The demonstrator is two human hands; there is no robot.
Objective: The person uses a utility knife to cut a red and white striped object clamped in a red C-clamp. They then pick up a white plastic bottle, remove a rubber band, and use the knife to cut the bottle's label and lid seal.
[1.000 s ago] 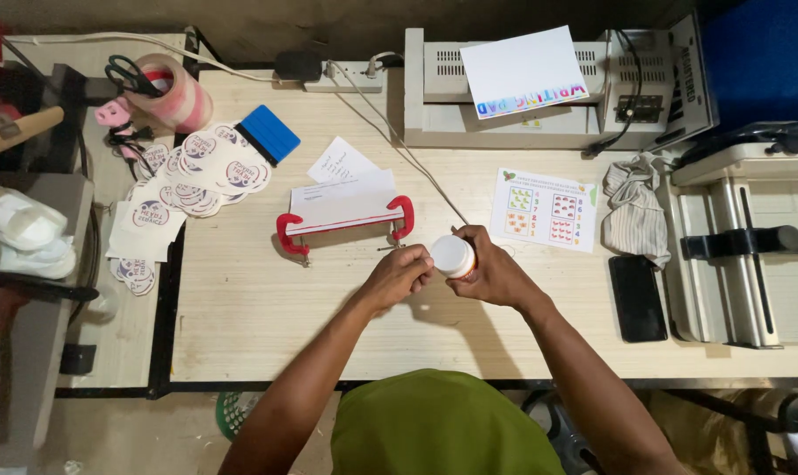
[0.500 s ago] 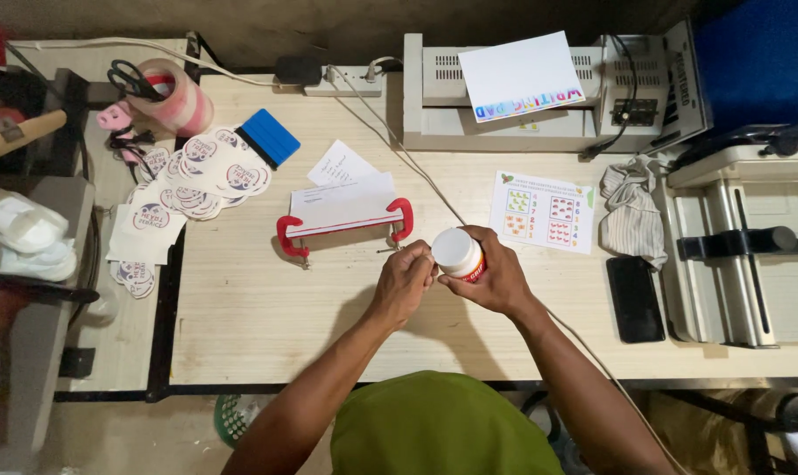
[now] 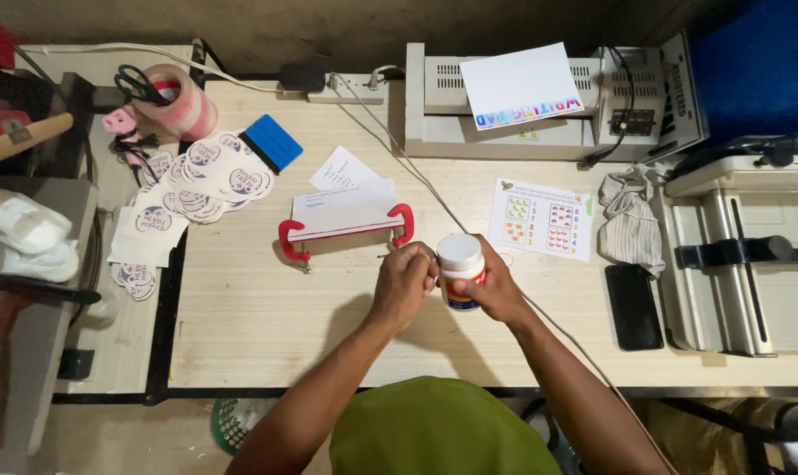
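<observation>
The surface (image 3: pixel 267 325) at the centre of the frame was pale wood, matt, with fine grain lines. The small jar (image 3: pixel 460 271) between the hands looked like smooth white plastic with a glossy printed label. Upper left, the round stickers (image 3: pixel 207 180) were shiny paper beside a blue plastic squeegee (image 3: pixel 273 142). At right lay a glossy black phone (image 3: pixel 634 306) and a crumpled striped cloth (image 3: pixel 632 222).

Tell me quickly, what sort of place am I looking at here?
Probably a small print or craft workshop: a laminator at the back of the wooden table, a pile of round stickers, and a paper trimmer. Both hands hold a white-capped jar.
</observation>
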